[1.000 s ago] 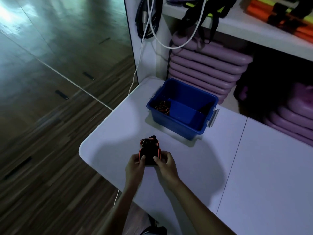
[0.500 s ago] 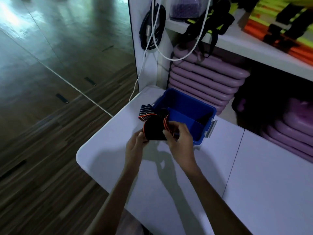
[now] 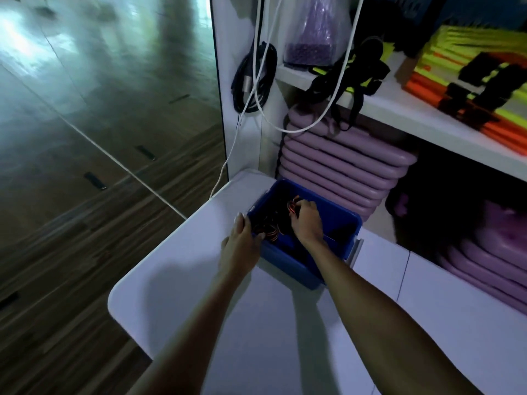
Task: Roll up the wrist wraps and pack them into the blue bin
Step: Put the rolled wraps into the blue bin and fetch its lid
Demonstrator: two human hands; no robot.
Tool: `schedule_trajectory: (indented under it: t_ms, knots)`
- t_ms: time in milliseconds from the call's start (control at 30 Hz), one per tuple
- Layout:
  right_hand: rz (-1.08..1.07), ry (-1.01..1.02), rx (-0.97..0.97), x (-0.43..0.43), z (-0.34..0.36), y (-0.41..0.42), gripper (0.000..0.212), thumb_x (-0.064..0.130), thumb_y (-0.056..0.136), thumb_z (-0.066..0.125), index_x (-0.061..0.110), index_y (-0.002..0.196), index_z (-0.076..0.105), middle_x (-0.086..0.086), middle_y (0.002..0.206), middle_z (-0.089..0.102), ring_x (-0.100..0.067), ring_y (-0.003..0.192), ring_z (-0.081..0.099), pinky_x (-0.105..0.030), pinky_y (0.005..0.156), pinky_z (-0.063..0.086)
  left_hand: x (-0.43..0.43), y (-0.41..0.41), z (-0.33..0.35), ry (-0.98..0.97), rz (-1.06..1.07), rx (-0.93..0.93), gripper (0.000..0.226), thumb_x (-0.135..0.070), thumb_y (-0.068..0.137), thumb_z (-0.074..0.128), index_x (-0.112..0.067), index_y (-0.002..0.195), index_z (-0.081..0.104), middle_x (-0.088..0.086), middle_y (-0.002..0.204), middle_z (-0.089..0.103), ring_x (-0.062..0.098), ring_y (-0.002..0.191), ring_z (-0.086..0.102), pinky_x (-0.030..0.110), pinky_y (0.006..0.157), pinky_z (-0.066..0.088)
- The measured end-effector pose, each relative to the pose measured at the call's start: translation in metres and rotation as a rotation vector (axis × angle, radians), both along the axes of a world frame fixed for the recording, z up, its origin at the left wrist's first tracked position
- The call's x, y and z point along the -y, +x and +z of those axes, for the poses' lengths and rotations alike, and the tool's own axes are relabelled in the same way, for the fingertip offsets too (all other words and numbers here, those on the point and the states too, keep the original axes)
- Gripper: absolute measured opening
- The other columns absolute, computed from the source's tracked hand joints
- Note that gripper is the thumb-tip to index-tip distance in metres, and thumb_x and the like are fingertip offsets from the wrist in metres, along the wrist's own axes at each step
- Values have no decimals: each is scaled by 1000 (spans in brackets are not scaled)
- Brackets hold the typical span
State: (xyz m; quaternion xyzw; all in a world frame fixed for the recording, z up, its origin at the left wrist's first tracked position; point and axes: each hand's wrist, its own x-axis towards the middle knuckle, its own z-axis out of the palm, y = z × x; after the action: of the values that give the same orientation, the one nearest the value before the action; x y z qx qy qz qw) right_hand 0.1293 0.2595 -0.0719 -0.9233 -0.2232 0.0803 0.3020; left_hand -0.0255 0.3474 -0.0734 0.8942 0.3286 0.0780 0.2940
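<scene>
The blue bin (image 3: 333, 212) stands on the white table (image 3: 176, 277) near its far left corner. Black wrist wraps with orange stripes (image 3: 271, 230) lie inside it, dark and hard to separate. My right hand (image 3: 306, 220) reaches down into the bin, fingers closed on a rolled black and orange wrap (image 3: 293, 208). My left hand (image 3: 242, 238) rests on the bin's near left rim, fingertips just over the edge beside the wraps; whether it grips anything is unclear.
A white shelf unit (image 3: 399, 109) rises behind the table, with stacked purple pads (image 3: 336, 169), black straps and yellow-orange gear. Cables (image 3: 253, 75) hang at its left side. The table's left edge drops to a wooden floor (image 3: 85, 195).
Both hands carried the rolled wrap from the table's near part up over the bin and down into it. The view moved closer to the bin.
</scene>
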Motion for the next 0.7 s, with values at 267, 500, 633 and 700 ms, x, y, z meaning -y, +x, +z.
schedule_trajectory:
  t_ms: [267,500,633,700]
  knots:
    - [158,28,-262,-20,-10,9,30,17,87,65,5,115,62,-14,119,60,-27,103,59,-28,79,47,-2,1,-3,51,-9,-41,66,-41,94,41,-10,147,16,8,158,14,24,144,19,42,109,28]
    - [222,187,-297,46,48,17,31,25,91,61,15,120,62,-11,121,63,-17,105,59,-26,90,45,1,11,18,62,19,142,52,-40,89,50,-14,133,44,8,139,49,28,128,45,46,104,37]
    - [166,431,-102,100,139,38,9,23,89,64,30,95,66,0,99,68,-15,92,62,-47,90,53,34,80,115,-79,-100,472,28,-30,89,52,-12,110,61,8,107,66,26,99,61,29,83,44]
    - [137,513,75,127,209,52,10,20,90,62,21,99,67,1,97,68,-17,93,64,-43,86,54,60,124,187,-227,-208,639,26,-27,88,51,-13,107,63,4,97,66,19,89,61,29,80,46]
